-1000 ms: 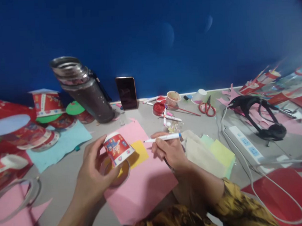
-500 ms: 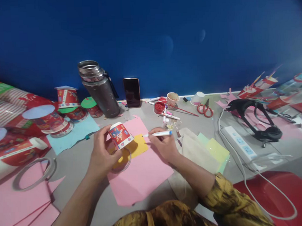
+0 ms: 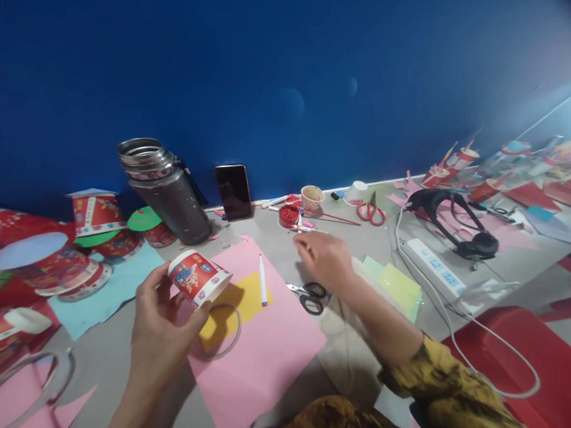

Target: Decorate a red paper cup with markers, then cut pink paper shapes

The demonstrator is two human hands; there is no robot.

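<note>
My left hand (image 3: 165, 329) grips a red printed paper cup (image 3: 198, 278), tilted with its wide mouth towards the lower right. Below the cup lies a yellow paper sheet (image 3: 251, 285) on a larger pink sheet (image 3: 273, 359). A thin pale ring (image 3: 238, 333) rests across both sheets. A white marker with a blue end (image 3: 262, 281) lies on the yellow sheet. My right hand (image 3: 328, 262) is over the table, fingers bunched together; what they hold, if anything, is hidden. Black-handled scissors (image 3: 312, 296) lie just below it. Beyond its fingers stands a small red-filled pot (image 3: 289, 216).
A dark metal flask (image 3: 171, 203) and a phone (image 3: 233, 192) stand against the blue wall. Decorated cups (image 3: 96, 213) crowd the left. Red-handled scissors (image 3: 371, 213), a black headset (image 3: 456, 225), a power strip (image 3: 437, 267) and its white cable lie to the right.
My right hand has let go of the marker, which now lies on the yellow sheet, and has moved away to its right. The black-handled scissors have come into sight. The view has shifted.
</note>
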